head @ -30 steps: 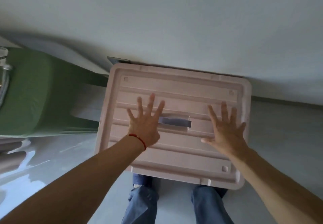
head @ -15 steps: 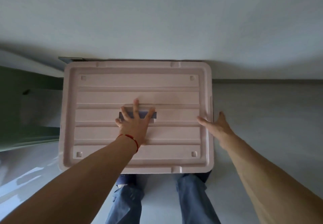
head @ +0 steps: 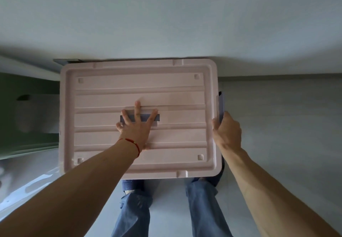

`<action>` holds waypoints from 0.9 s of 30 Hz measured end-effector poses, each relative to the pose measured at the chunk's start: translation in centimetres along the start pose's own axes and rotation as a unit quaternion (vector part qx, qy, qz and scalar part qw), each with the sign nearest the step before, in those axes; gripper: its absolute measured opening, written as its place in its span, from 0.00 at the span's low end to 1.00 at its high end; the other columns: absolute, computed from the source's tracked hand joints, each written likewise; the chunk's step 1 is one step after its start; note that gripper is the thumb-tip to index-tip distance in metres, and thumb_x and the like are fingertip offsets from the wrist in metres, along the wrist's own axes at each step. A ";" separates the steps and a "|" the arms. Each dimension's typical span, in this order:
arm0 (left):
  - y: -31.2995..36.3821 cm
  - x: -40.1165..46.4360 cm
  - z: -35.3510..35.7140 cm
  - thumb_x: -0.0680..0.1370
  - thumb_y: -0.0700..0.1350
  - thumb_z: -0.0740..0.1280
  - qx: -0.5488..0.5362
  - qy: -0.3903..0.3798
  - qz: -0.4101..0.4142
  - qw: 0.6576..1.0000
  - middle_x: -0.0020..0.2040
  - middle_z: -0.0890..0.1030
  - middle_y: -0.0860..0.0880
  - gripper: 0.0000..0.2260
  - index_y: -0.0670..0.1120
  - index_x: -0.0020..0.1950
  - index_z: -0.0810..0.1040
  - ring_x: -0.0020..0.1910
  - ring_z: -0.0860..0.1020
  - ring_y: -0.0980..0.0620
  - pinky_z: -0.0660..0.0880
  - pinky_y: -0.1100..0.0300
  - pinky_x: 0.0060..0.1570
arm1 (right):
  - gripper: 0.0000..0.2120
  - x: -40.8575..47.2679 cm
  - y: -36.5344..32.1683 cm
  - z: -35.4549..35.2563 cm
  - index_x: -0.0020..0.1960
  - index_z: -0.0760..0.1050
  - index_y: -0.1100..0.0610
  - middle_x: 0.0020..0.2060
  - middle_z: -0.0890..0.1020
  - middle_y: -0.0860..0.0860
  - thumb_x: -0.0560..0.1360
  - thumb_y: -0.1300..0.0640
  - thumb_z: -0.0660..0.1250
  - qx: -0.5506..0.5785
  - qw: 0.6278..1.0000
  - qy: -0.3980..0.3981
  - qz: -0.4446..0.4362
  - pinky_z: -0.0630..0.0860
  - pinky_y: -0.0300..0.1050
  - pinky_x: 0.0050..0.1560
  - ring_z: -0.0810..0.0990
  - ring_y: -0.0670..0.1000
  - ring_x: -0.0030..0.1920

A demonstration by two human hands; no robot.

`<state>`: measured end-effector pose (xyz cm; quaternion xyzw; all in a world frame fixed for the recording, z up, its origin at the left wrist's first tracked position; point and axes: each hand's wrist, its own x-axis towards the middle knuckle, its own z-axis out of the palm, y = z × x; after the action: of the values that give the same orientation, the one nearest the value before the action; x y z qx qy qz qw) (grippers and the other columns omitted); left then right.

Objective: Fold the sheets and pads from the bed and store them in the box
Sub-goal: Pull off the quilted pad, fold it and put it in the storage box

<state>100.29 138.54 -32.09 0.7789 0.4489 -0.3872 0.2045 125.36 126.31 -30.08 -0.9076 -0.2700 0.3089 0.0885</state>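
The pale pink ribbed lid (head: 140, 86) covers the storage box on the floor against the wall. A purple handle (head: 156, 117) lies in a recess at the lid's middle. My left hand (head: 136, 125) presses flat on the lid's centre, fingers spread over that handle. My right hand (head: 226, 131) is at the box's right side, fingers curled round the purple side latch (head: 221, 105) at the lid's edge. No sheets or pads are visible; the box's inside is hidden.
A green-covered bed (head: 24, 118) stands to the left of the box. The white wall (head: 166, 14) runs right behind the box. Grey floor (head: 286, 125) lies to the right. My legs in blue jeans (head: 201, 209) stand just in front of the box.
My right hand left the lid's top, went over its right edge and took hold of the side latch. My left hand slid onto the centre handle. The view squared up on the box.
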 end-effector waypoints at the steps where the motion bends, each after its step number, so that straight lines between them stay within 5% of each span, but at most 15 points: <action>1: 0.0 0.0 0.0 0.71 0.49 0.80 0.002 0.003 -0.001 1.000 0.71 0.16 0.41 0.62 0.67 0.74 0.26 0.75 0.37 0.21 0.57 0.24 0.69 | 0.10 -0.1 -0.2 0.0 0.55 0.73 0.62 0.44 0.81 0.58 0.84 0.55 0.60 -0.034 0.999 0.010 -0.008 0.81 0.56 0.45 0.82 0.61 0.42; 7: 0.1 0.0 0.0 0.71 0.48 0.80 -0.004 0.005 -0.001 1.000 0.72 0.17 0.42 0.61 0.67 0.75 0.27 0.75 0.37 0.22 0.56 0.24 0.70 | 0.09 -0.3 -2.0 0.0 0.60 0.71 0.68 0.53 0.81 0.65 0.82 0.64 0.62 -0.127 0.992 -0.007 0.004 0.77 0.55 0.48 0.81 0.67 0.52; 10: 0.3 -0.4 -0.3 0.71 0.48 0.80 -0.016 0.020 0.016 1.000 0.73 0.18 0.43 0.61 0.67 0.75 0.28 0.75 0.36 0.23 0.55 0.24 0.70 | 0.29 -1.3 -2.8 1.0 0.77 0.56 0.68 0.72 0.68 0.70 0.80 0.64 0.62 -0.185 0.982 0.015 0.016 0.74 0.62 0.63 0.73 0.71 0.68; 12: -0.1 -1.4 -0.5 0.72 0.48 0.79 -0.047 0.027 0.037 0.998 0.76 0.22 0.44 0.58 0.65 0.78 0.32 0.76 0.36 0.24 0.53 0.24 0.71 | 0.38 -3.7 -4.6 3.1 0.83 0.48 0.60 0.80 0.54 0.68 0.79 0.62 0.65 -0.250 0.961 0.038 -0.112 0.60 0.72 0.74 0.57 0.72 0.79; 15: -1.1 -2.9 -0.4 0.76 0.37 0.71 -0.146 0.153 0.060 0.975 0.82 0.47 0.44 0.39 0.53 0.81 0.54 0.79 0.55 0.35 0.66 0.33 0.71 | 0.39 -7.1 -8.9 7.8 0.83 0.54 0.51 0.83 0.54 0.59 0.78 0.56 0.71 -0.229 0.912 -0.039 -0.338 0.51 0.73 0.77 0.50 0.64 0.82; 17: -3.6 -3.7 -0.1 0.74 0.30 0.65 -0.246 0.265 0.018 0.932 0.72 0.67 0.43 0.26 0.45 0.71 0.70 0.68 0.70 0.42 0.77 0.43 0.60 | 0.37 -9.0 -12.8 10.9 0.81 0.58 0.47 0.82 0.57 0.56 0.78 0.55 0.72 -0.205 0.894 -0.072 -0.393 0.53 0.71 0.78 0.53 0.62 0.82; 20: -10.1 -4.5 0.3 0.74 0.27 0.62 -0.292 0.358 -0.154 0.874 0.66 0.70 0.39 0.23 0.41 0.68 0.72 0.61 0.70 0.40 0.77 0.45 0.55 | 0.37 -11.6 -17.8 15.1 0.83 0.50 0.45 0.83 0.48 0.57 0.81 0.55 0.68 -0.220 0.870 -0.128 -0.423 0.43 0.67 0.80 0.44 0.60 0.83; 23: -16.2 -3.8 0.0 0.81 0.38 0.61 -0.320 0.309 -0.287 0.848 0.71 0.65 0.38 0.21 0.42 0.74 0.65 0.67 0.66 0.37 0.70 0.42 0.63 | 0.41 -12.1 -18.7 17.0 0.84 0.43 0.45 0.81 0.35 0.59 0.82 0.55 0.67 -0.248 0.873 -0.154 -0.390 0.39 0.61 0.81 0.34 0.59 0.81; 27: -23.4 -1.2 1.1 0.80 0.57 0.66 -0.506 0.129 -0.288 0.803 0.76 0.66 0.40 0.34 0.47 0.81 0.57 0.72 0.69 0.37 0.69 0.45 0.69 | 0.45 -11.7 -19.2 16.9 0.83 0.40 0.44 0.80 0.32 0.59 0.80 0.57 0.69 -0.277 0.859 -0.189 -0.387 0.40 0.59 0.80 0.32 0.60 0.81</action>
<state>79.43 149.12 -31.11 0.4425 0.8069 -0.0420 0.3889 99.00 135.91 -31.18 -0.6415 -0.6854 0.3277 -0.1064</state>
